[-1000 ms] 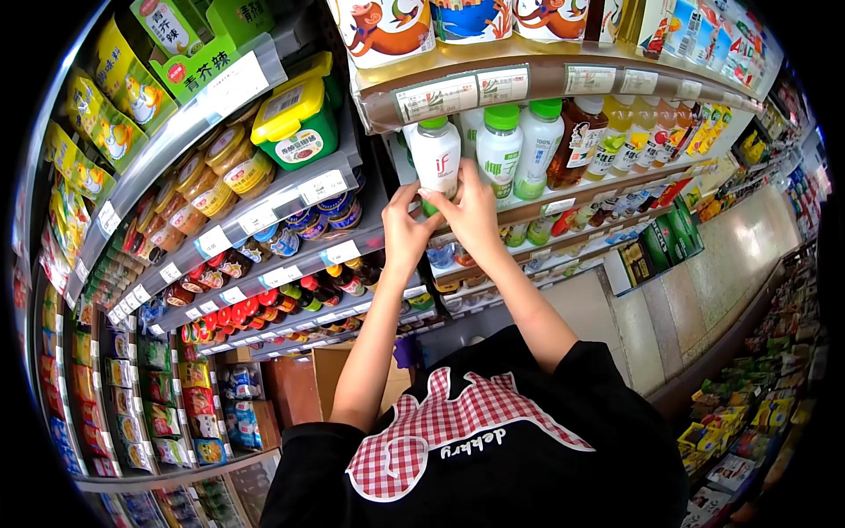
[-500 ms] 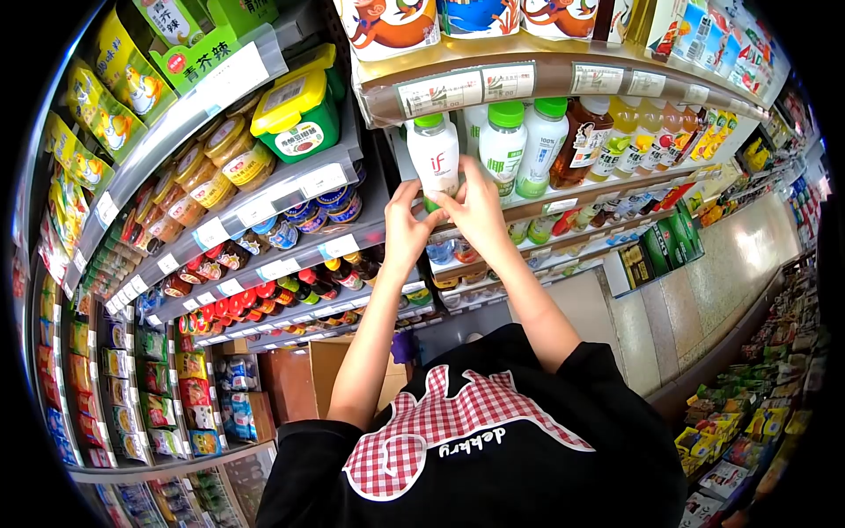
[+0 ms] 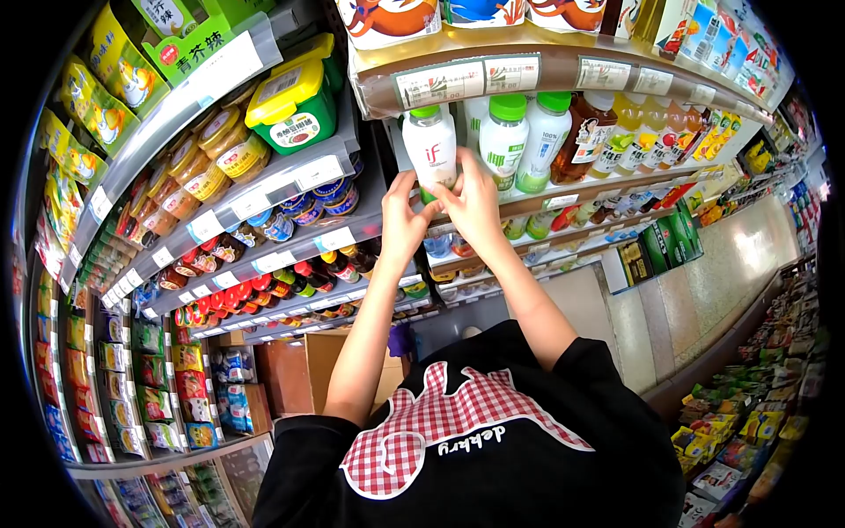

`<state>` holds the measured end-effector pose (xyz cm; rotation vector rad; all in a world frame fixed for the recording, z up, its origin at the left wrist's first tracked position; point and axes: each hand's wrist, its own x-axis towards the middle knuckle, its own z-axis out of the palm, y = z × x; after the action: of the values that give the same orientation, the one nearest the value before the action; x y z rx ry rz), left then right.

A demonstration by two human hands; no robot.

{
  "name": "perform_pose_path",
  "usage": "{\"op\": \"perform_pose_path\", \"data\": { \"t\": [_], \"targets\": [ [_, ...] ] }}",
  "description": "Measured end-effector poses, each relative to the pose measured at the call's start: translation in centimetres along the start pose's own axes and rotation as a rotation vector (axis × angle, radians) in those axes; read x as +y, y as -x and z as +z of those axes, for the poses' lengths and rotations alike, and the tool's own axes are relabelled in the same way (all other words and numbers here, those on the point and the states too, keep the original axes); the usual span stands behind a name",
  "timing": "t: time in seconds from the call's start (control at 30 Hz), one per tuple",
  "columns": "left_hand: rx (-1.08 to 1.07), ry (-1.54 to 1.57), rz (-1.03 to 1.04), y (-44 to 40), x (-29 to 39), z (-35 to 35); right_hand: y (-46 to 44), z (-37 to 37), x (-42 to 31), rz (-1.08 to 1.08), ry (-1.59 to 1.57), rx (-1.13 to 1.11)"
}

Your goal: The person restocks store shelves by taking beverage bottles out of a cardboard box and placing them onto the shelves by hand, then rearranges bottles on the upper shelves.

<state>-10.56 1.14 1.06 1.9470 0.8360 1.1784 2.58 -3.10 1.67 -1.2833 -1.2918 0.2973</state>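
Observation:
A white plastic bottle point(image 3: 429, 141) with a green cap and red "if" lettering stands at the front left end of the drinks shelf, just under the shelf edge above. My left hand point(image 3: 407, 216) is closed at its lower left side, thumb near the base. From the right, my right hand point(image 3: 468, 198) grips the same bottle low down, its fingers along the side. The two thumbs almost meet in front of the green bottom. Close to my right hand stands another green-capped white bottle point(image 3: 503, 145) with green print.
Further right on this shelf are a dark tea bottle point(image 3: 583, 141) and several juice bottles point(image 3: 656, 136). A price-tag rail point(image 3: 546, 75) overhangs them. Left are sauce jars point(image 3: 233, 154) and a green tub with yellow lid point(image 3: 295, 106). A cardboard box point(image 3: 330, 374) sits on the floor.
The bottle and both hands sit slightly further left and higher in the view. My hands keep their hold around the bottle's lower part.

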Motion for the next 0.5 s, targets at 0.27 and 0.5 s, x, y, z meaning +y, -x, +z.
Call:
{"op": "perform_pose_path", "data": {
  "t": [0.27,0.5],
  "targets": [
    [-0.005,-0.020,-0.011,0.2,-0.1,0.0,0.0,-0.2,0.0,-0.003,-0.041,-0.010],
    [-0.144,0.070,0.029,-0.4,-0.5,-1.9,0.7,-0.1,0.3,0.042,-0.085,-0.026]
  ]
}}
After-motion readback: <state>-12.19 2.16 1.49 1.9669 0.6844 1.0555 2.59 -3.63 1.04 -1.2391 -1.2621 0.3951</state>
